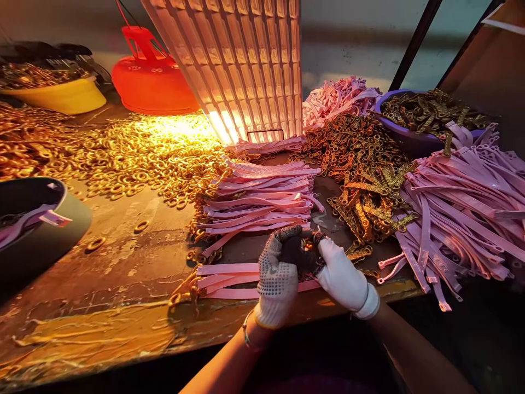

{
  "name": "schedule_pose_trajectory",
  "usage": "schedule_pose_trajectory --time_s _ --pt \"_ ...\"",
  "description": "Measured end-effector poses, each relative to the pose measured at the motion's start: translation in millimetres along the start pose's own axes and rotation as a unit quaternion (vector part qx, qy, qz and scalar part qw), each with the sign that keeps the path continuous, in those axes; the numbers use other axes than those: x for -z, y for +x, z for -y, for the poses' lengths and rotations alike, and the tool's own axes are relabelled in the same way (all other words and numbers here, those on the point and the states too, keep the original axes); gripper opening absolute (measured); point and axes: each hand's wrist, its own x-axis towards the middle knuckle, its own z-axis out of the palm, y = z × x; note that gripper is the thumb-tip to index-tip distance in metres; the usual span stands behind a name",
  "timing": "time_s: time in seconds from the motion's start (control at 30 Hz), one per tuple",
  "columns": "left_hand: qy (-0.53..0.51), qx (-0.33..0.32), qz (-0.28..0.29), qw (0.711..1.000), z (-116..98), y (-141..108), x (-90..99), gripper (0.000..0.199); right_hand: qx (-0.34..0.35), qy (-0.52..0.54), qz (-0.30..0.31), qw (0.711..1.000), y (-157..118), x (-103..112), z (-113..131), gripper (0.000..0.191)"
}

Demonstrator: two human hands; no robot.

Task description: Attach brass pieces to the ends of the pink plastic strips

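My left hand (279, 276), in a grey knit glove with dark dots and blackened fingertips, is closed near the table's front edge. Against it, my right hand (342, 276), in a white glove with dark fingertips, has its fingers pinched together. A small brassy glint shows between the fingertips, but the piece itself is mostly hidden. Beneath the hands lie a few pink straps (227, 269) with gold-coloured metal pieces at their left ends. Just behind is a stack of similar pink straps (262, 202). Gold-coloured metal links (363, 210) are heaped to the right of the hands.
Gold rings (143, 153) spread across the table's left and back, under a red lamp (153, 82). A ribbed translucent panel (246, 65) stands behind. Loose pink straps (463, 213) overhang the right edge. A purple basin (388, 123), yellow basin (77, 96) and dark tub (74, 219) surround the area.
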Motion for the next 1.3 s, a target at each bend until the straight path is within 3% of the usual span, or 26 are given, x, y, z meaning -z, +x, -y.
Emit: schedule_pose_trajectory --time_s 0.07,0.17,0.23,0.33,0.47,0.53,0.6,0.7,0.8,0.87,0.93,1.03,1.17,1.23,1.3 --pt "-0.025 0.003 -0.006 1.0 4.5 1.8 -2.4 0.02 0.0 0.017 -0.018 1.0 2.0 -7.1 1.9 0.026" --pt "-0.028 0.015 0.027 0.999 7.7 6.1 2.9 0.02 -0.064 -0.127 -0.021 0.99 3.7 -10.2 0.5 0.02" --pt "0.028 0.013 0.069 0.997 5.5 9.1 11.0 0.019 -0.074 -0.244 0.016 0.967 5.0 -4.8 -1.1 0.015" --pt "0.111 0.02 0.118 0.987 -1.8 12.1 22.2 0.012 -0.023 -0.34 0.081 0.937 7.5 8.8 -1.3 0.012" --pt "0.003 0.14 0.168 0.976 -8.5 12.8 21.8 0.012 0.046 -0.372 0.102 0.922 4.3 11.3 1.0 0.011" --pt "-0.079 0.21 0.148 0.963 -8.8 13.9 16.9 0.017 0.054 -0.393 0.07 0.915 -0.1 3.1 0.5 0.011" --pt "-0.112 0.237 0.125 0.957 -7.9 18.5 13.1 0.023 0.03 -0.384 0.029 0.922 -3.4 -4.7 -2.2 0.013" --pt "-0.047 0.191 0.161 0.967 -7.6 36.8 12.6 0.023 -0.027 -0.296 -0.01 0.955 -3.7 -4.3 -9.6 0.01" --pt "0.151 -0.005 0.161 0.975 -10.5 69.6 14.2 0.017 -0.052 -0.224 -0.06 0.971 -1.5 7.7 -16.5 0.013" --pt "0.283 -0.154 0.128 0.938 -11.4 93.4 12.7 0.012 -0.045 -0.188 -0.081 0.978 -1.4 14.4 -18.7 0.016" --pt "0.376 -0.22 0.122 0.892 -9.2 111.9 8.8 0.022 -0.037 -0.162 -0.081 0.983 -2.5 16.9 -19.2 0.018" --pt "0.442 -0.214 0.127 0.862 -1.7 122.8 3.8 0.033 -0.031 -0.146 -0.075 0.986 -5.2 15.7 -20.1 0.029" --pt "0.452 -0.206 0.11 0.861 0.4 108.9 12.5 0.033 -0.022 -0.134 -0.051 0.989 -6.0 14.9 -22.7 0.048" --pt "0.417 -0.191 0.109 0.882 -6.4 92.4 22.8 0.025 -0.013 -0.142 -0.041 0.989 -4.3 15.9 -21.7 0.051" --pt "0.339 -0.093 0.129 0.927 -16.5 71.7 32.7 0.019 0.019 -0.159 -0.034 0.987 -1.1 16.6 -17.8 0.052"
